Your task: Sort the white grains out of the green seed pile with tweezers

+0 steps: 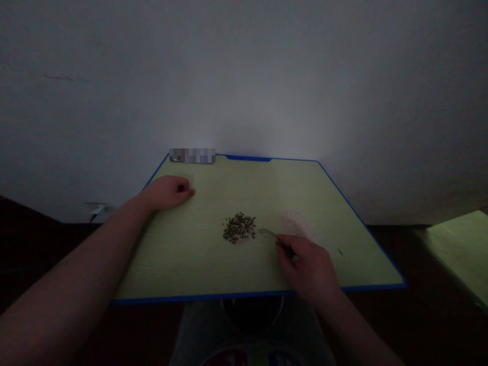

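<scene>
My right hand [307,262] pinches a slim metal utensil [270,234] with a curved, pronged tip; in the dim light I cannot tell whether it is a fork or tweezers. The tip points left, just beside a pile of small dark brown and greenish beans or seeds [239,227]. Behind my right hand lies a spread of white grains [297,223], like rice, partly covered by the hand. On the left of the tabletop my left hand [170,192] rests, loosely curled with the thumb forward. Nothing shows in it.
The pale folding table [206,269] has a blue edge and stands against a grey wall [244,76]. A blurred-out flat item [192,155] lies at its back left. A small dark sliver [340,252] lies right of my hand. Another pale surface [465,244] stands at far right.
</scene>
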A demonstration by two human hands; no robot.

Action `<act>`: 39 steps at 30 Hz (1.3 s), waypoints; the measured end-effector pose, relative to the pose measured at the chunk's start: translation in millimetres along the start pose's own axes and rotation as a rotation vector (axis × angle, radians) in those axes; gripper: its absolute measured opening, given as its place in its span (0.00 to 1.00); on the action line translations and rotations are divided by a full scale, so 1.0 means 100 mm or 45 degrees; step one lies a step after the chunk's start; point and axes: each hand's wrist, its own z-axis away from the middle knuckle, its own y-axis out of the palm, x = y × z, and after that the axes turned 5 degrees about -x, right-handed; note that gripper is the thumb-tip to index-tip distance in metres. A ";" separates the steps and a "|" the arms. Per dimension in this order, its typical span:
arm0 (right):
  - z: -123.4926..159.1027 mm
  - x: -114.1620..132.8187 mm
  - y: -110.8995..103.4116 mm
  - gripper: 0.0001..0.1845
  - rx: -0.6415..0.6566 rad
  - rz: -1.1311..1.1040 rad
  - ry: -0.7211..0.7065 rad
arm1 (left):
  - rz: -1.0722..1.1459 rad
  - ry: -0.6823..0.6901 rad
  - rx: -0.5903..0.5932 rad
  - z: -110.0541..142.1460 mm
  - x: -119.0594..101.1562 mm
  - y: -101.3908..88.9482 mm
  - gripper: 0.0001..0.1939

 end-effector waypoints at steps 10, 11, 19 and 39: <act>0.00 0.02 0.07 0.14 0.037 -0.020 -0.048 | 0.001 -0.017 0.005 -0.01 0.00 0.01 0.22; 0.00 0.02 0.06 0.13 0.022 -0.027 -0.042 | 0.002 -0.016 0.002 -0.01 0.00 0.01 0.22; 0.05 0.06 -0.01 0.13 -0.005 -0.066 -0.009 | 0.006 -0.013 -0.005 0.01 0.00 0.00 0.21; 0.04 0.04 0.00 0.13 -0.045 -0.006 -0.004 | 0.019 -0.023 0.010 0.00 0.00 0.00 0.21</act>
